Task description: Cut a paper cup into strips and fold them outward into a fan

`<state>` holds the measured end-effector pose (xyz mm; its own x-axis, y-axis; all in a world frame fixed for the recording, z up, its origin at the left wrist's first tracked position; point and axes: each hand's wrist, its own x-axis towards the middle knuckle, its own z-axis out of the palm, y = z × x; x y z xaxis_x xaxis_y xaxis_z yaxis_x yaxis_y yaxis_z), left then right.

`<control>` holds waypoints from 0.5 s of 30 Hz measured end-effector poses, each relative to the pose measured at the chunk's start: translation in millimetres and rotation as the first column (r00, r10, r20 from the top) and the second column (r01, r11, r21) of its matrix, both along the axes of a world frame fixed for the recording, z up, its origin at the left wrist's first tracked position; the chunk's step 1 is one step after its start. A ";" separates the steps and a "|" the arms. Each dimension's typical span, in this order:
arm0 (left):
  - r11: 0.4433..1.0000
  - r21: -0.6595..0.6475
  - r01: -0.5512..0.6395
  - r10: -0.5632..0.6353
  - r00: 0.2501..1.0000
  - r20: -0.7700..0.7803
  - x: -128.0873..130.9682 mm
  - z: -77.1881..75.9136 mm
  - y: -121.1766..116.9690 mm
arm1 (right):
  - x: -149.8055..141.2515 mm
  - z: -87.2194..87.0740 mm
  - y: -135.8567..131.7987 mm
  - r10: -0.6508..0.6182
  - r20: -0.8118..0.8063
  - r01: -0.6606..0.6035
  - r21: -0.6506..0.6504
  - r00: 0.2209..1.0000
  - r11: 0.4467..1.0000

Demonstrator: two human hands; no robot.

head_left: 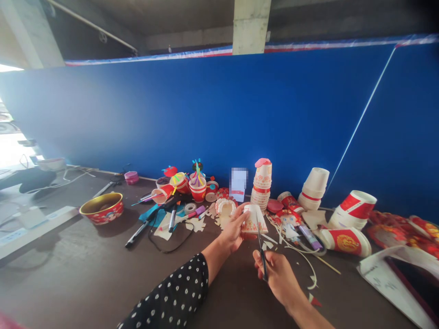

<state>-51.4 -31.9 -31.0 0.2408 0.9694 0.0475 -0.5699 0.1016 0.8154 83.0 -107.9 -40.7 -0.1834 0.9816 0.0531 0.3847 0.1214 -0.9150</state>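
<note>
My left hand holds a white paper cup with red print, upside down, above the dark tabletop. My right hand grips a pair of dark-handled scissors. Their blades point up and reach the cup's lower edge, on the side toward me. Strips of cut paper lie on the table below my hands. A paper cup cut into a fringed figure stands just beyond my left hand.
A red-and-gold bowl stands at the left. Decorated cups, markers and a tape roll lie ahead of me. Stacked red-printed cups stand near the blue wall, with large red-and-white cups to the right.
</note>
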 end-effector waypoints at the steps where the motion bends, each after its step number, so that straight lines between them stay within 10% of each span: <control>1: 1.000 -0.009 -0.009 0.009 1.000 0.005 -1.1 0.7 0.3 | 0.4 0.2 -0.5 0.006 0.020 -0.006 0.003 1.000 1.000; 15: 1.000 -0.006 -0.023 0.023 0.997 0.075 -5.2 9.9 -1.6 | -3.6 2.5 -5.7 0.028 0.223 -0.051 0.099 0.974 0.994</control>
<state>-56.7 -33.4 -21.1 0.2147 0.9749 0.0594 -0.6314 0.0921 0.7700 79.4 -113.6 -38.2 -0.2403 0.9647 0.1080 0.5689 0.2301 -0.7896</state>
